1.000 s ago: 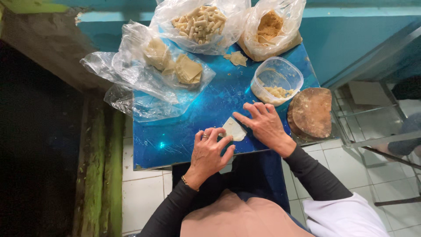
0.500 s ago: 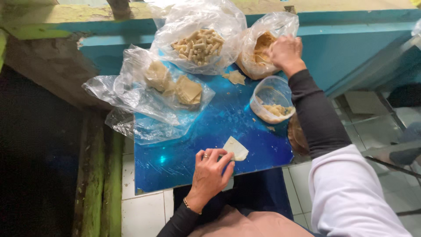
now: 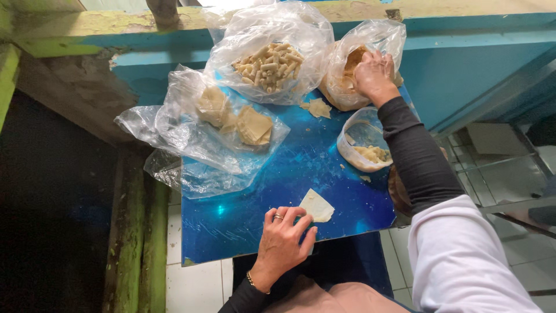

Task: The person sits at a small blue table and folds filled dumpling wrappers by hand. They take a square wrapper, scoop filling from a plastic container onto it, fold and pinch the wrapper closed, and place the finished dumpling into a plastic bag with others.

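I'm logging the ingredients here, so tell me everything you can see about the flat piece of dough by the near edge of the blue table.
The dough sheet is a thin, pale cream wrapper, roughly square and lying flat at an angle, one corner pointing away from the person. It looks soft and matte, unfilled and unfolded. It rests on the glossy blue table near the front edge. The left hand lies beside it, fingertips touching its near edge.

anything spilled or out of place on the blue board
A few pale crumbs lie loose on the blue board beside the plastic tub, and one stray dough piece sits outside the bags. Nothing else looks odd.
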### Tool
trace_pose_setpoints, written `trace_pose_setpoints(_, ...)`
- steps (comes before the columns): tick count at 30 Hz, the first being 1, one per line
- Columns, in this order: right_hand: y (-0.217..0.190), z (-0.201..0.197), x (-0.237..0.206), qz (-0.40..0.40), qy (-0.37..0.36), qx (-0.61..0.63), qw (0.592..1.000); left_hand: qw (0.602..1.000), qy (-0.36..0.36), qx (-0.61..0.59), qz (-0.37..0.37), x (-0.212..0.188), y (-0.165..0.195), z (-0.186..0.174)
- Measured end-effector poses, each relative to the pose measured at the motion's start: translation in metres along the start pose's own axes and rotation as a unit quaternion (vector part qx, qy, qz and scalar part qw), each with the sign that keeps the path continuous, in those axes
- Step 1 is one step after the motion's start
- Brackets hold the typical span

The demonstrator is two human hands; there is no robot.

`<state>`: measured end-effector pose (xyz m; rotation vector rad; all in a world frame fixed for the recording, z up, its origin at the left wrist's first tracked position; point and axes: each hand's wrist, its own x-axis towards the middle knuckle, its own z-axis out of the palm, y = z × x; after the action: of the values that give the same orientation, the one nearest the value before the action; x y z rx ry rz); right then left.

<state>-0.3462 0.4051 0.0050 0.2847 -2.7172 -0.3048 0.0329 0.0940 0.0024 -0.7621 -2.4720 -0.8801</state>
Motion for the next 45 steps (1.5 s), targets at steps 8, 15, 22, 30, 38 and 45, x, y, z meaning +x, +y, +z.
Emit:
trace_pose_setpoints(8,0.008,0.008,0.002,-0.072,0.050,-0.002,0.996,1.000,0.001,-0.010,0.000,-0.001,0.003,-0.002)
trace_pose_setpoints(15,0.029,-0.018,-0.030,0.095,0.079,0.217,0.968,1.000,0.004,-0.020,0.001,-0.002,0.008,-0.003)
trace_pose_setpoints(22,0.040,-0.021,-0.063,0.108,0.117,0.300,0.940,1.000,0.010,-0.016,0.005,-0.001,0.015,-0.003)
trace_pose_setpoints(30,0.037,-0.036,-0.085,0.168,0.158,0.360,0.904,1.000,0.025,-0.009,0.001,-0.008,0.024,-0.001)
trace_pose_setpoints(38,0.036,-0.038,-0.087,0.211,0.142,0.456,0.853,0.999,0.040,-0.004,0.008,-0.013,0.027,0.000)
trace_pose_setpoints(45,0.021,-0.069,-0.138,0.156,0.098,0.671,0.718,0.998,0.059,-0.021,0.012,-0.021,0.021,0.004)
